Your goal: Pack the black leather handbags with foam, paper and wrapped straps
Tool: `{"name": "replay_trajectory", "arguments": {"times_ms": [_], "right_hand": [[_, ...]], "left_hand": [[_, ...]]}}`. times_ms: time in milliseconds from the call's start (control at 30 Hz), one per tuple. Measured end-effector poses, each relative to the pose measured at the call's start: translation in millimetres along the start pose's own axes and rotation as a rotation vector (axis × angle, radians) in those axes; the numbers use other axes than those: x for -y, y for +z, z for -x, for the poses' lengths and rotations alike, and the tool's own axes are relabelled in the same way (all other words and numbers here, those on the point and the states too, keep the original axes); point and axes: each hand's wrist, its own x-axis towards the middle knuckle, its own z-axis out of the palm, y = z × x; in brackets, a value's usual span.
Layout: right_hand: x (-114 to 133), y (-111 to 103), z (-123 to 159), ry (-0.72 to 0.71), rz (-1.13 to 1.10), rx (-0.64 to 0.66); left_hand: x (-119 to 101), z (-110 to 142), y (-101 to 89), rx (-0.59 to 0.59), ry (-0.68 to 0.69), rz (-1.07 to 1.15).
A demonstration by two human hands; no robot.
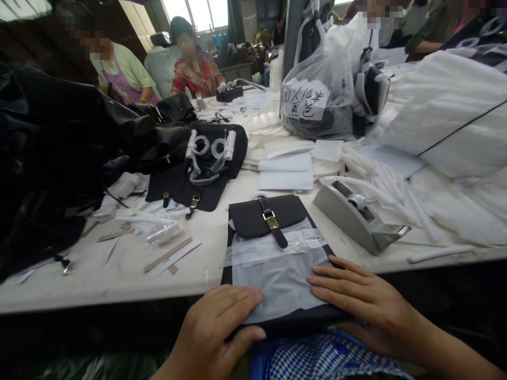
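Note:
A black flap bag [233, 274] lies in front of me, its lower end past the table's front edge. Its flap carries a strap with a gold-coloured buckle [271, 220]. Pale translucent wrapping [273, 287] covers the front below the flap, with a band of clear tape across it. At the lower left corner my left hand [217, 330] grips the bag, fingers on top and thumb at the front edge. My right hand [368, 301] holds the right side, its long fingers flat on the wrapping and its thumb low by the edge, partly hidden.
A grey tape dispenser [356, 216] stands right of the bag. White sheets [285, 173] lie behind it. More black bags [214, 158] pile up at the left, near paper strips [174, 258]. A stuffed plastic bag [320, 89] and white foam [451, 116] fill the right. Other people sit across the table.

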Motion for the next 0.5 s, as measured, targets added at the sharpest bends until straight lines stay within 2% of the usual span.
{"name": "replay_trajectory", "arguments": {"times_ms": [167, 300, 400, 500], "right_hand": [[2.4, -11.4, -0.7, -0.024, -0.027, -0.034], [2.7, -17.3, 1.1, -0.035, 0.019, -0.066], [-2.3, -16.1, 3.2, -0.005, 0.061, -0.005], [-7.3, -11.2, 11.2, 0.036, 0.04, -0.005]], "left_hand": [[-5.3, -8.6, -8.8, 0.0, 0.126, -0.12], [3.4, -10.4, -5.1, -0.061, 0.246, -0.222], [14.0, -5.8, 5.3, 0.038, 0.315, -0.258], [22.1, 6.7, 15.7, 0.076, 0.294, -0.22]]}}
